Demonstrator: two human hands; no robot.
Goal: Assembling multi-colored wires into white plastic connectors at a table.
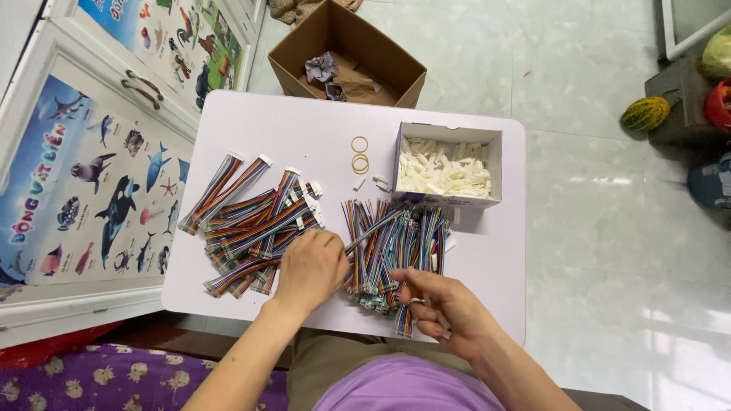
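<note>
Left hand (308, 268) pinching rainbow ribbon cable (375, 226), right hand (445, 304) loosely curled, white carton (448, 135) beyond

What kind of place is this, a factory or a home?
Most likely a home used for piecework. A small white table stands on a tiled floor beside a cabinet with children's animal posters, and melons lie nearby.

Bright, even daylight; soft glare on the glossy pale tiled floor (609, 228); faint shadows; sharp focus; slight wide-angle bending at edges.
</note>
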